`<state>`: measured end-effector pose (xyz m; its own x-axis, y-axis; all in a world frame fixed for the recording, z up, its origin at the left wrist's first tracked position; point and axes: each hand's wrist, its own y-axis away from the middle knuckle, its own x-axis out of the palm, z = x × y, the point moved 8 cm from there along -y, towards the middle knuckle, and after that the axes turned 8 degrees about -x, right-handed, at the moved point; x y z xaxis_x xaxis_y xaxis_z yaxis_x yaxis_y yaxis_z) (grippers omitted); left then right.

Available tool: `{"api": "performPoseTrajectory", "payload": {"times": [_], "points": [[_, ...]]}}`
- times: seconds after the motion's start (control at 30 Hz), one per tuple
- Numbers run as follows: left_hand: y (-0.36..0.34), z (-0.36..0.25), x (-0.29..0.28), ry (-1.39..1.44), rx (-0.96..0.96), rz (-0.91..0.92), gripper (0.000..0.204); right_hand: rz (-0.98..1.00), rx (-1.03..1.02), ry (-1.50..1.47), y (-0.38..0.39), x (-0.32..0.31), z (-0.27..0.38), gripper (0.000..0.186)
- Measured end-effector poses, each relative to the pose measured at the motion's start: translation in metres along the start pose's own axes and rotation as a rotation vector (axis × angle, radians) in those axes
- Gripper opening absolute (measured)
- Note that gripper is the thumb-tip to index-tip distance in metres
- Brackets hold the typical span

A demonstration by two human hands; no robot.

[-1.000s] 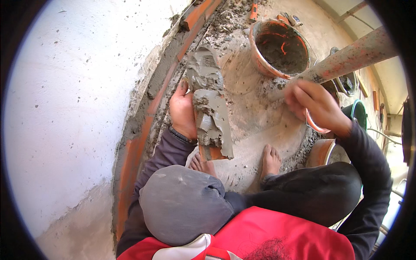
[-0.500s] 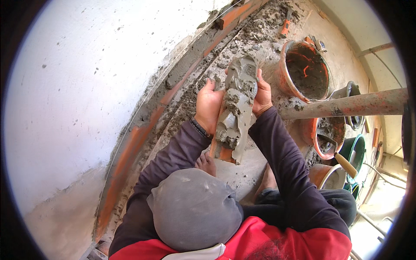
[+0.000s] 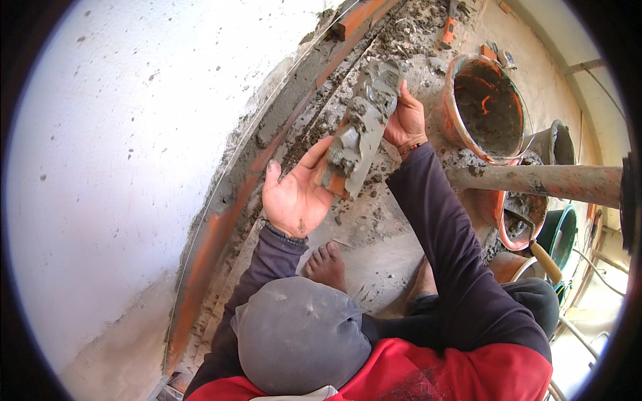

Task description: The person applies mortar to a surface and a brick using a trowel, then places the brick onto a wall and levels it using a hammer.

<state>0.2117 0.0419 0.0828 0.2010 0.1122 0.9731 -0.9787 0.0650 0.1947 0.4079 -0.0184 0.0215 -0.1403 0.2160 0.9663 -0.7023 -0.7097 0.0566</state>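
Head view: right hand [image 3: 406, 120] clasps, and left hand [image 3: 297, 199], spread wide, touches, a probably heavy, rigid brick [image 3: 336, 184], best held by bare sides beneath its soft, slick-looking mortar [image 3: 361, 134].

A long orange brick [image 3: 336, 184] slants away toward the upper right, gripped by the right hand [image 3: 406, 121] near its far end, its near end by the spread left hand [image 3: 296, 198]. Wet grey mortar [image 3: 362, 130] covers its upper face in thick, uneven ridges; bare orange shows at the near end.
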Motion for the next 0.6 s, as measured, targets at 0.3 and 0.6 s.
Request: {"api": "performPoseTrajectory", "payload": {"times": [0.3, 0.6], "points": [[-0.002, -0.03, -0.036, 0.168, 0.357, -0.033, 0.061, -0.112, -0.086, 0.23, -0.048, -0.023, -0.008, 0.046], [-0.019, -0.076, -0.067, -0.086, 0.425, 0.036, 0.04, -0.142, -0.124, 0.47, -0.08, -0.015, -0.025, 0.044]]}}
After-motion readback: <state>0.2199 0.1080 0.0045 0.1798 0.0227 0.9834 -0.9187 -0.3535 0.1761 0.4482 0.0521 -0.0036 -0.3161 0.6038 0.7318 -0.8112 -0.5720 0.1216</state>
